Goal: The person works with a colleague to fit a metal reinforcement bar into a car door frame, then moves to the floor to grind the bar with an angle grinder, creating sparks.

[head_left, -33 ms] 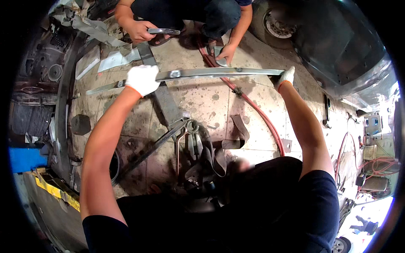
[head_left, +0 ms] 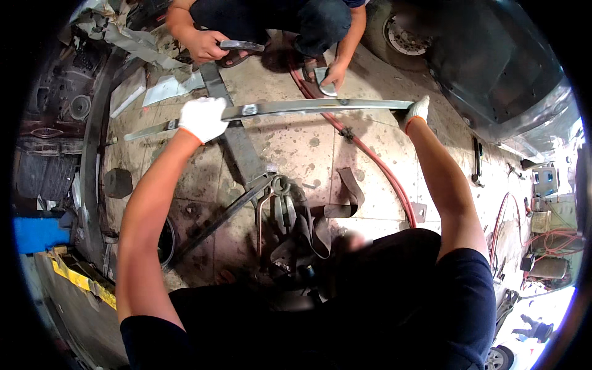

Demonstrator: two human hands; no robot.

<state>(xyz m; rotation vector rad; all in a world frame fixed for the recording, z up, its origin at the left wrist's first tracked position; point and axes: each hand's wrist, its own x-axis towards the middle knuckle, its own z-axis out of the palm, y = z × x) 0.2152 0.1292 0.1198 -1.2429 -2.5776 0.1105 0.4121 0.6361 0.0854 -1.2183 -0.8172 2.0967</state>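
Note:
A long, slightly curved metal strip (head_left: 290,107) stretches from left to right in front of me. My left hand (head_left: 204,119), in a white glove with an orange cuff, is closed around it left of the middle, and its left end sticks out beyond. My right hand (head_left: 418,113), gloved alike, grips the right end; the fingers are partly hidden. Across from me a co-worker crouches, holding a flat metal tool (head_left: 242,45) in one hand (head_left: 206,45). The co-worker's other hand (head_left: 335,74) has a grey metal block (head_left: 324,81) near the strip.
Below the strip a flat steel bar (head_left: 243,154) lies on the stained tile floor. A red hose (head_left: 385,169) curves past it. Clamps (head_left: 282,197) and a dark strap (head_left: 350,194) lie nearer me. A dark car body panel (head_left: 499,80) stands at right, a metal frame (head_left: 92,166) at left.
The strip has shifted slightly to the left with my left hand. The co-worker's hand with the block has moved slightly, and the block is tilted more upright.

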